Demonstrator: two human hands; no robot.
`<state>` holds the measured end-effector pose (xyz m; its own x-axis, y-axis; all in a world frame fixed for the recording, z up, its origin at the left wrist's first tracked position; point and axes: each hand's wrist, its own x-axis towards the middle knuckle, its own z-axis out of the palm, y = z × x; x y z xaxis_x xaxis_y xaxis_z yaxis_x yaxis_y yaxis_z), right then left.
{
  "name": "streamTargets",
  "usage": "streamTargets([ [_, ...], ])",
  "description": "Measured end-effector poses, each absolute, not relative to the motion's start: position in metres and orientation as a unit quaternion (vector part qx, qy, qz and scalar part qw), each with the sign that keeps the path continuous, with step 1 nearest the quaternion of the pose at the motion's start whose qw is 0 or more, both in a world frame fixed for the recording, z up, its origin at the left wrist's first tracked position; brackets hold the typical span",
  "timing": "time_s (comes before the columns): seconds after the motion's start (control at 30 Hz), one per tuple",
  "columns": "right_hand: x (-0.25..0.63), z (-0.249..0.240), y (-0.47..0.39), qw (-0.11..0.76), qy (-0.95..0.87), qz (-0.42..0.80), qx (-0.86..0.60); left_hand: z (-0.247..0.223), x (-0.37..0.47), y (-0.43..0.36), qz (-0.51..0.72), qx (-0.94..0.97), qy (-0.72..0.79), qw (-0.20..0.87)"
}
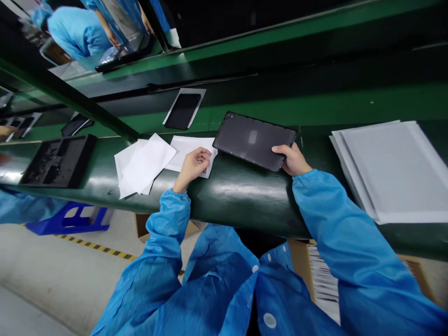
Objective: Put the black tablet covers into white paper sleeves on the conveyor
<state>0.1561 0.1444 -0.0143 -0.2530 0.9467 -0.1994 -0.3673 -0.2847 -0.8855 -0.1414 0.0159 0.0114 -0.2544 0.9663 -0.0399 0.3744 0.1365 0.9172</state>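
In my right hand (296, 159) is a dark tablet (250, 140), gripped at its right end with the thumb on top. A small pale rectangle marks the middle of its upper face. My left hand (196, 163) is closed, its fingers curled inward over a white paper sleeve (180, 148) near the tablet's left end. Whatever those fingers may pinch is too small to make out. Left of it, several loose white sheets (142, 165) overlap on the green bench. Beyond them a dark phone-shaped device (184, 110) rests on a white sheet on the green line.
A stack of white sleeves (395, 168) lies at the right. At the left are a black tray (58, 161) and a slanting green post (70, 100). Across the line a co-worker in blue (80, 32) bends over. A blue stool (70, 219) stands below the bench.
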Motion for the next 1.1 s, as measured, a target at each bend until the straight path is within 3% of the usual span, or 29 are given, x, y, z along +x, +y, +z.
streamTargets([
  [0.4, 0.160, -0.025, 0.144, 0.426, -0.451, 0.672, -0.403, -0.002, -0.121, 0.018, 0.409, 0.557, 0.695, 0.196],
  [0.73, 0.155, -0.034, 0.147, 0.474, -0.441, 0.631, -0.427, -0.003, -0.121, 0.018, 0.407, 0.567, 0.692, 0.182],
  [1.1, 0.163, -0.024, 0.145, 0.363, -0.584, 0.598, -0.411, -0.017, -0.125, 0.021, 0.468, 0.567, 0.666, 0.127],
])
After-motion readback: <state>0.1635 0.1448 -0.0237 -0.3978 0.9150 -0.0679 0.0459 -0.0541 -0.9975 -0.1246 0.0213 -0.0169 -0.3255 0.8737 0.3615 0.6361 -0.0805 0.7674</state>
